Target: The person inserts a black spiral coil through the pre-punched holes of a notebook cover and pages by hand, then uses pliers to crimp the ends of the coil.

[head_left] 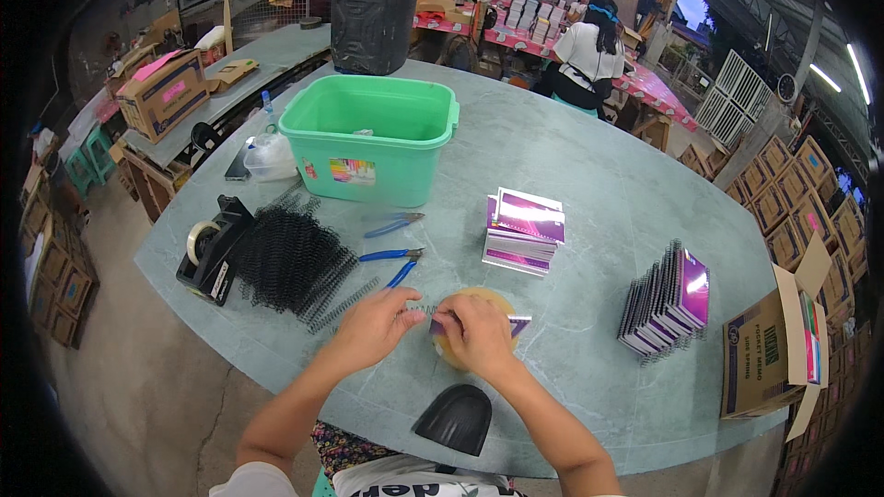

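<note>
Now, left hand: half-curled, fingertips at a coil; grip unclear.
Right hand: closed over a notebook, seemingly steadying it above the yellow disc near the table's front edge.
Pliers: within reach.

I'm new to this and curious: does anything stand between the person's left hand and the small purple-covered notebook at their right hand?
Only a thin, dark wire spiral shows in the narrow gap between the left hand and the purple notebook, which the right hand partly covers.
</note>
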{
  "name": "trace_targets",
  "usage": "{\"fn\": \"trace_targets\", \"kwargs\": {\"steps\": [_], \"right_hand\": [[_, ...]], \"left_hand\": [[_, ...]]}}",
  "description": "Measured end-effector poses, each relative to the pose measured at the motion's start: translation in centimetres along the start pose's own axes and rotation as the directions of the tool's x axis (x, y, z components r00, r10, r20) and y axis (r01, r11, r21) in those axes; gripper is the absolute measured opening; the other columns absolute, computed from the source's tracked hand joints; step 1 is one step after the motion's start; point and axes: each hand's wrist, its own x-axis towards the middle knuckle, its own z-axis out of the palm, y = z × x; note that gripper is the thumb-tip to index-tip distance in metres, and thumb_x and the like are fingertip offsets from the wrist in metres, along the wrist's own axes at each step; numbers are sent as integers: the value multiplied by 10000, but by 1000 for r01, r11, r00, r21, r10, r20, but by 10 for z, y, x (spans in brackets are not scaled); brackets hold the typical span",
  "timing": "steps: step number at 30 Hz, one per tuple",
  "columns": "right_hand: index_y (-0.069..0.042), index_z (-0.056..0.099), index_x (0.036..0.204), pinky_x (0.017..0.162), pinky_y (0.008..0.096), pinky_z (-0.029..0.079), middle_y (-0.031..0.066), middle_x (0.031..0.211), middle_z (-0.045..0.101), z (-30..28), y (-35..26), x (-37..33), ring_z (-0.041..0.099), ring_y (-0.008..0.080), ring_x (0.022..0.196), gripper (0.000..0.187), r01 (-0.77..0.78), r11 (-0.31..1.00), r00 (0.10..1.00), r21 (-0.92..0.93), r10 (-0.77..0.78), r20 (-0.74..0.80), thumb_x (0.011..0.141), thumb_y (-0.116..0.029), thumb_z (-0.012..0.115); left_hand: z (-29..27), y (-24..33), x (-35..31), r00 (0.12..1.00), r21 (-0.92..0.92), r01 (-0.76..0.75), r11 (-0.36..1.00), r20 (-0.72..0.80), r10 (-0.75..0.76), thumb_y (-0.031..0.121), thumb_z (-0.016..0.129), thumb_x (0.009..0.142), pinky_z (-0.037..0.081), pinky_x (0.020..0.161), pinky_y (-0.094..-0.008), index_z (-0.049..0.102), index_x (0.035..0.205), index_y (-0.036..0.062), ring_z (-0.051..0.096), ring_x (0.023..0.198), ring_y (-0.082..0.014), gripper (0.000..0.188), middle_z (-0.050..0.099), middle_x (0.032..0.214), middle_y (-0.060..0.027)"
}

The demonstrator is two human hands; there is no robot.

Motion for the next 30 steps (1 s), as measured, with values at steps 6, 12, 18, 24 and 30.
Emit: {"fn": "trace_targets", "kwargs": {"steps": [6, 12, 18, 24, 30], "right_hand": [[-103, 614, 951, 686, 398, 471, 70, 736, 622, -19, 1, 10, 614, 277, 726, 204, 141, 989, 990, -54, -140, 9, 768, -177, 662], [-81, 619, 936, 639, 385, 488, 95, 739, 635, -52, 9, -2, 630, 277, 696, 209, 45, 954, 961, -296, 40, 275, 792, -230, 648], [-94, 597, 871, 645, 369, 491, 74, 785, 648, -35, 6, -6, 648, 237, 719, 134, 22, 927, 952, -375, 95, 291, 765, -170, 630], [-82, 593, 865, 631, 385, 489, 80, 758, 632, -49, 2, 0, 623, 258, 709, 146, 114, 930, 961, -349, -14, 277, 775, -181, 652], [-71, 607, 919, 658, 387, 476, 103, 759, 624, -30, 5, 0, 603, 290, 756, 218, 72, 974, 982, -214, -32, 185, 745, -178, 683]], "left_hand": [[6, 8, 10, 998, -15, -52, 999, 40, 53, 288, 601, 861, 463, 728, -429, 609, 1026, 64, 580, 846, -341, 278, 618, 901, -137], [2, -6, 11, 974, 22, -101, 995, 207, 94, 139, 670, 815, 472, 647, -326, 619, 1022, 43, 583, 745, -264, 233, 580, 856, -112], [11, 11, 11, 999, -117, 7, 993, 47, -1, 79, 685, 787, 461, 639, -311, 615, 988, 38, 570, 716, -256, 217, 576, 903, -115], [-2, -2, 10, 987, 83, -98, 992, 137, 86, 200, 631, 842, 473, 671, -386, 608, 913, 36, 605, 789, -313, 180, 633, 883, -139], [-4, 8, 11, 980, -73, 97, 993, 179, -83, 234, 622, 858, 468, 654, -413, 596, 875, 20, 605, 726, -351, 216, 626, 750, -162]]}}
